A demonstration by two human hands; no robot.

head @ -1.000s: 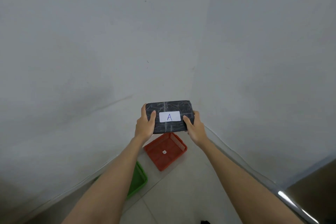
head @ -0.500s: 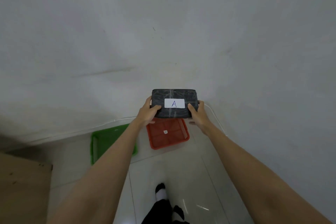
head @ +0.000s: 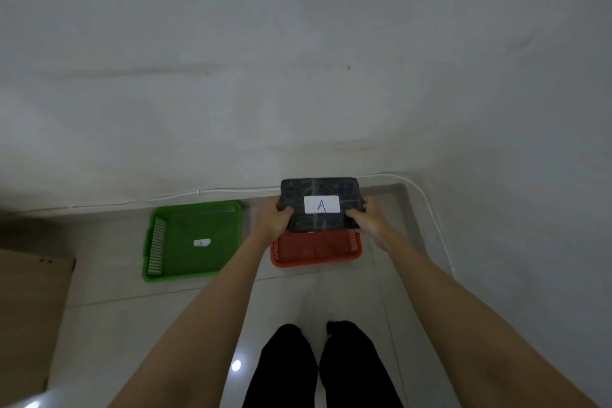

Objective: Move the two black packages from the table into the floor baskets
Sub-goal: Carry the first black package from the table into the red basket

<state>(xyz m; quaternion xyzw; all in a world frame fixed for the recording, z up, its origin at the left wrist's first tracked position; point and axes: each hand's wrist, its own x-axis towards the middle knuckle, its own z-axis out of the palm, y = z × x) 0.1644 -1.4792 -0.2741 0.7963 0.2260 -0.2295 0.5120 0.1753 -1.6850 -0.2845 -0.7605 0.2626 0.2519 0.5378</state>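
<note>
Green basket (head: 231,262) holds, seemingly, a white tag (head: 201,242).

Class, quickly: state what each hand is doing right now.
Left hand: closed on the black package, at its left end.
Right hand: closed on the same package, at its right end.
</note>
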